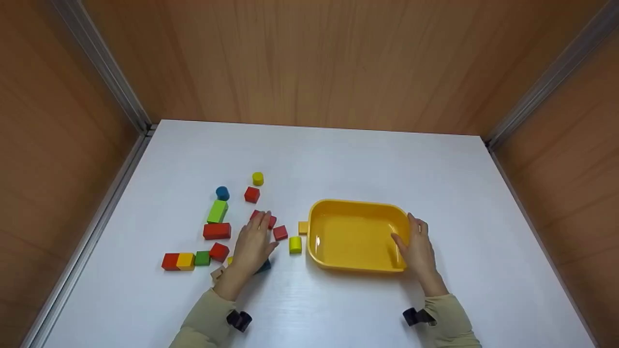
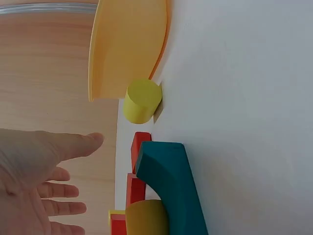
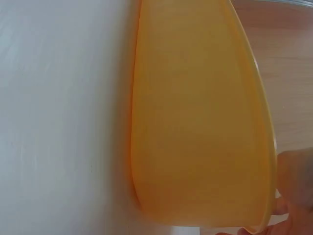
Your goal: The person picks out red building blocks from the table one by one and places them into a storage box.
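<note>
My right hand grips the right end of a yellow plastic basin, thumb over the rim and fingers outside. The right wrist view shows the basin's long outer wall and fingers at its corner. My left hand is spread over scattered toy blocks, fingers straight, holding nothing. A red block shows partly beyond its fingertips, and another red block lies right of them. Near its thumb in the left wrist view are a yellow cylinder and a teal arch block. The palm hides some blocks.
On the left lie a light green block, a long red block and a blue cylinder. A row with an orange block extends further left. Wooden panels enclose the white table at the back and sides.
</note>
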The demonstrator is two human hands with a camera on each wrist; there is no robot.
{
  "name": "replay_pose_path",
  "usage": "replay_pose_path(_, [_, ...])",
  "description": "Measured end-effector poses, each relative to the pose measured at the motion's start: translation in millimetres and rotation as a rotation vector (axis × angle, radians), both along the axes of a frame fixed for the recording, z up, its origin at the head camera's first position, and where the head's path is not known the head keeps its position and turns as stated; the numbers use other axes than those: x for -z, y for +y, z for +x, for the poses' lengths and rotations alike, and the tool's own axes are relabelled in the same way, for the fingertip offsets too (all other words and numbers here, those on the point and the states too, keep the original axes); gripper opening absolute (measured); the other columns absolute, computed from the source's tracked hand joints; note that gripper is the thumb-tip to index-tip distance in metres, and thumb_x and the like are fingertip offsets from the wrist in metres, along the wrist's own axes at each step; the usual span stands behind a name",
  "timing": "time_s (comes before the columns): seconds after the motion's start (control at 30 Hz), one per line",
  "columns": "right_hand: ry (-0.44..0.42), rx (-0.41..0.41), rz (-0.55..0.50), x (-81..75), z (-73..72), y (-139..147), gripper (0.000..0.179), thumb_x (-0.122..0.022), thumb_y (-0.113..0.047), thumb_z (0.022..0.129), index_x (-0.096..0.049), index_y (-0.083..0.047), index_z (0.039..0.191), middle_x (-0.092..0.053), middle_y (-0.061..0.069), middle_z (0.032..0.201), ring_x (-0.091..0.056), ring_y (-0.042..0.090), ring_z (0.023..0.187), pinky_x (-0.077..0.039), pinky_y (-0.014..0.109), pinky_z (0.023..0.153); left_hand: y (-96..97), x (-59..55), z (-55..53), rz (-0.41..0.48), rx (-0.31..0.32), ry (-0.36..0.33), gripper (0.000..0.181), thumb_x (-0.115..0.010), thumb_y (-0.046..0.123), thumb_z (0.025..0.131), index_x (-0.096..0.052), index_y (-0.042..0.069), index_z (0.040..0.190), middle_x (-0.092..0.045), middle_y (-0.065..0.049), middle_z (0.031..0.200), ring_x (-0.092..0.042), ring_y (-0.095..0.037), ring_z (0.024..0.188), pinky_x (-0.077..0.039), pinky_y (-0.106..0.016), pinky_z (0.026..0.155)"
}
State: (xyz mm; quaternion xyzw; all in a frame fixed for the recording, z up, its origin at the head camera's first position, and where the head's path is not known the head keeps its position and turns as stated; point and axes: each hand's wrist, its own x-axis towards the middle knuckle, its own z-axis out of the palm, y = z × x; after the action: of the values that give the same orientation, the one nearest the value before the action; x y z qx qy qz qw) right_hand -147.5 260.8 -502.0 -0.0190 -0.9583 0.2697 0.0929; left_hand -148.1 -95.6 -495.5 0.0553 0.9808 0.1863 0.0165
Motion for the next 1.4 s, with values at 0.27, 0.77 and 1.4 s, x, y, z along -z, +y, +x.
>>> replay_pose_path(0.27, [0.008, 0.054, -0.02, 3.9, -7.5, 0, 0.051, -0.06, -0.014, 0.084, -0.038, 0.004, 0.126, -0.041, 0.027, 0.106, -0.053, 0.036, 0.076, -0.046, 0.045, 0.063, 7.7, 6.8, -6.2, 0.029, 0.002, -0.004, 0.065, -0.074, 0.016, 0.072, -0.043, 0.005, 0.128, -0.044, -0.013, 0.122, -0.043, -0.025, 0.109, -0.037, -0.041, 0.093])
replay_pose_path(0.77, [0.046, 0.108, 0.011, 14.5, -12.1, 4, 0.032, -0.048, -0.001, 0.086, -0.045, 0.006, 0.118, -0.053, 0.025, 0.09, -0.053, 0.034, 0.071, -0.044, 0.046, 0.054, 16.8, 14.3, -14.1, 0.024, 0.011, -0.039, 0.052, -0.07, 0.014, 0.076, -0.049, -0.001, 0.121, -0.05, -0.014, 0.111, -0.048, -0.027, 0.1, -0.04, -0.038, 0.09])
replay_pose_path(1.4, [-0.084, 0.123, 0.029, 16.2, -15.1, 4, 0.011, -0.041, -0.006, 0.09, -0.037, 0.002, 0.096, -0.048, 0.012, 0.059, -0.044, 0.02, 0.045, -0.036, 0.029, 0.037, 27.8, 21.9, -25.4, -0.126, 0.083, -0.027, 0.034, -0.071, 0.012, 0.074, -0.059, -0.003, 0.102, -0.052, -0.013, 0.092, -0.05, -0.023, 0.08, -0.047, -0.033, 0.079])
